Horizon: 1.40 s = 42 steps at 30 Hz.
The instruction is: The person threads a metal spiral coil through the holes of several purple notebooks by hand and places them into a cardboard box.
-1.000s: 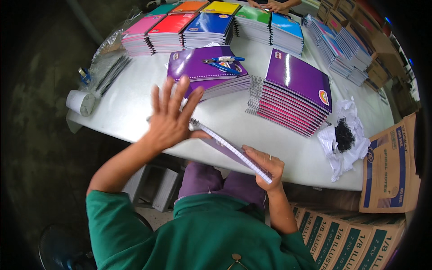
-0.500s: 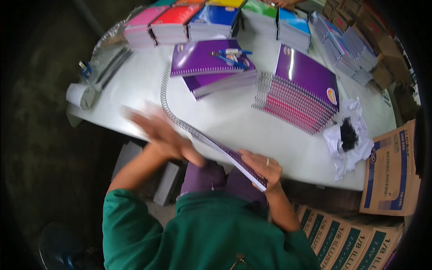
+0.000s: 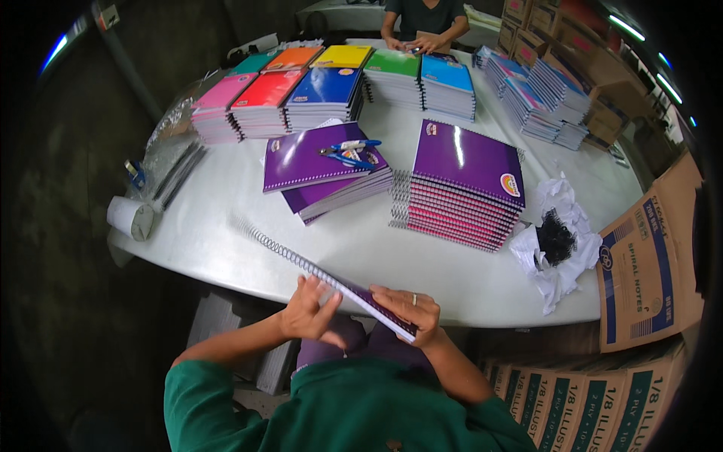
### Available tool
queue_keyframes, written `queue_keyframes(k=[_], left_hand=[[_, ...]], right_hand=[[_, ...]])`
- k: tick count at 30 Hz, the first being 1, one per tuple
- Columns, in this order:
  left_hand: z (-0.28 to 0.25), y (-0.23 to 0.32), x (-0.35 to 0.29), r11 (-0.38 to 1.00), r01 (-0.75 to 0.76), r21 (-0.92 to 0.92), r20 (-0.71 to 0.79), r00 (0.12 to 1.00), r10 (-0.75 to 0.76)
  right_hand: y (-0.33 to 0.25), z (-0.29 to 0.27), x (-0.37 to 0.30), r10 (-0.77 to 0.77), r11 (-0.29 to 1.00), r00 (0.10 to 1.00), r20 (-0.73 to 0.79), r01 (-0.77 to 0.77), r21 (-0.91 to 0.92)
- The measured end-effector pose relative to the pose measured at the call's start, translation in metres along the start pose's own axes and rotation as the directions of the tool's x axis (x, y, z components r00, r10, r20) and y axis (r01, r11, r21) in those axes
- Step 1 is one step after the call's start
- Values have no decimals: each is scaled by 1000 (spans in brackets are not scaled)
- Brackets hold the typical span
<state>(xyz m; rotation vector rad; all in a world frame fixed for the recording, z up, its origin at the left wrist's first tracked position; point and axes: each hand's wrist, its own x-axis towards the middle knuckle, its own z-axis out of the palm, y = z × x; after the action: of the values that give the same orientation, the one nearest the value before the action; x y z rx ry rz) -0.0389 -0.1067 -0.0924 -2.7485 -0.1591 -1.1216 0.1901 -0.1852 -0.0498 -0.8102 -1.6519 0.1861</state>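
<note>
My right hand (image 3: 422, 316) grips a thin purple notebook (image 3: 371, 309) by its end, over the table's front edge. The book is tilted, its punched white edge toward me. A long metal spiral coil (image 3: 285, 254) runs along that edge and sticks out past the far left end, its tip blurred. At the coil side, my left hand (image 3: 305, 313) has its fingers apart, touching or nearly touching the coil. Further back lie loose purple notebooks (image 3: 301, 157) with blue-handled pliers (image 3: 350, 153) on top. To their right stands a stack of coiled purple notebooks (image 3: 467, 166).
Stacks of coloured notebooks (image 3: 324, 87) line the table's back. A crumpled white wrapping with black clippings (image 3: 556, 237) lies at the right, beside a cardboard box (image 3: 644, 260). A white roll (image 3: 130, 218) and metal coils (image 3: 181, 177) are at the left. Another person's hands (image 3: 418, 45) work at the far side.
My left hand has come from a blurred swing over the table to the notebook's coil edge. The right hand still holds the notebook. My view has tilted up, showing the person opposite.
</note>
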Motion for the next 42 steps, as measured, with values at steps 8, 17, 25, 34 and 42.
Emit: queue_keyframes(k=[8, 17, 25, 34, 42], left_hand=[[22, -3, 4, 1000, 25, 14, -182, 983, -22], [24, -1, 10, 998, 48, 46, -78, 996, -45], [20, -19, 74, 990, 138, 27, -442, 890, -112], [18, -3, 71, 996, 30, 87, -208, 978, -11], [11, 3, 68, 996, 10, 93, 324, 945, -40]], right_hand=[[-6, -2, 7, 1, 1000, 999, 37, -1, -10], [0, 4, 4, -4, 1000, 1000, 15, 4, 0], [3, 12, 4, 16, 1000, 1000, -15, -16, -6], [3, 19, 6, 58, 998, 998, 2, -58, 24], [5, 25, 0, 135, 988, 990, 34, -137, 77]])
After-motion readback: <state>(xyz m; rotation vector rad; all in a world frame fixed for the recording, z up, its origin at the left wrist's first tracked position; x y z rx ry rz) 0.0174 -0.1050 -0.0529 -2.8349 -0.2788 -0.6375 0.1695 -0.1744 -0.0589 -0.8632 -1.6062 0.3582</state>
